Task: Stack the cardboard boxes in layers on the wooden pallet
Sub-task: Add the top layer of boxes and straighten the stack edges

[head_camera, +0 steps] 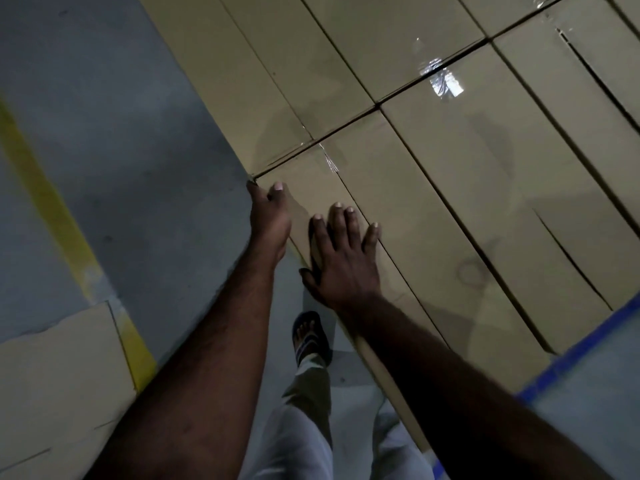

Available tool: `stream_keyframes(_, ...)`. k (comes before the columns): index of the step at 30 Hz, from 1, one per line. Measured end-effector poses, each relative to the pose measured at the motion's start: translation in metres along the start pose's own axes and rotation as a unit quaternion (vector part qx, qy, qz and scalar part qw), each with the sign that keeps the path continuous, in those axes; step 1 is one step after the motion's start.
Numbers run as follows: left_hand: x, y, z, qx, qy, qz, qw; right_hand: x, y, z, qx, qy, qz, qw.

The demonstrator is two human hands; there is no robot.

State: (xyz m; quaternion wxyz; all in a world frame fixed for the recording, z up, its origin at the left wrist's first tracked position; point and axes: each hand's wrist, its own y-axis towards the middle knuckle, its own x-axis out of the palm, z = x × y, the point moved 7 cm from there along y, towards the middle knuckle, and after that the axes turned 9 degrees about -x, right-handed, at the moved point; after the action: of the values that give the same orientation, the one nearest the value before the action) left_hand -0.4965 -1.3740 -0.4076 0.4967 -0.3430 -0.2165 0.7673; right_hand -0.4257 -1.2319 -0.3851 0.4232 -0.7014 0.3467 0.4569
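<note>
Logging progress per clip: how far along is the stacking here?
Done: a layer of boxes lies side by side. In hand: left hand and right hand rest on the corner box, seemingly squaring it. Left: at least one loose box beside the stack; pallet hidden.

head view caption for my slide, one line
Left hand at the corner edge, right hand flat on top of the nearest cardboard box.
</note>
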Motion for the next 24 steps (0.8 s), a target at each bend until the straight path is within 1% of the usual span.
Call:
stream_keyframes(3,-0.004,-0.003,-0.010,-0.015,0.004,-0.067,0.998,0.000,0.000,0.001,-0.002,0.003,0.001,1.000)
stream_keyframes(5,-0.008,-0.016,-0.023,-0.046,0.003,-0.111,0.993,0.001,0.000,0.002,-0.009,0.001,-0.003,1.000)
stream_keyframes(8,-0.007,-0.050,-0.052,-0.114,-0.073,-0.142,0.981,-0.003,-0.003,0.008,-0.041,0.003,-0.005,0.999)
stream_keyframes(10,0.000,-0.081,-0.080,-0.138,-0.088,-0.145,0.976,-0.006,-0.012,0.016,-0.066,0.006,-0.014,0.998)
stream_keyframes(13,0.023,-0.129,-0.139,-0.161,-0.078,-0.162,0.970,-0.010,-0.046,0.029,-0.098,0.003,-0.010,0.995)
stream_keyframes(15,0.046,-0.150,-0.183,-0.179,-0.092,-0.152,0.968,-0.006,-0.076,0.036,-0.115,-0.002,-0.015,0.993)
stream_keyframes(18,0.081,-0.172,-0.245,-0.232,-0.153,-0.114,0.954,0.002,-0.119,0.044,-0.143,-0.015,-0.011,0.989)
stream_keyframes(19,0.088,-0.176,-0.256,-0.235,-0.166,-0.112,0.951,0.000,-0.125,0.046,-0.145,-0.018,0.002,0.989)
stream_keyframes(20,0.097,-0.181,-0.276,-0.195,-0.188,-0.112,0.956,0.004,-0.141,0.047,-0.162,-0.019,0.022,0.986)
stream_keyframes(22,0.116,-0.186,-0.298,-0.139,-0.227,-0.150,0.952,0.003,-0.161,0.052,-0.177,-0.025,0.059,0.982)
stream_keyframes(23,0.120,-0.192,-0.308,-0.126,-0.242,-0.158,0.949,0.004,-0.172,0.055,-0.185,-0.032,0.077,0.979)
stream_keyframes(24,0.129,-0.196,-0.330,-0.120,-0.244,-0.149,0.951,0.012,-0.190,0.058,-0.203,-0.044,0.090,0.974)
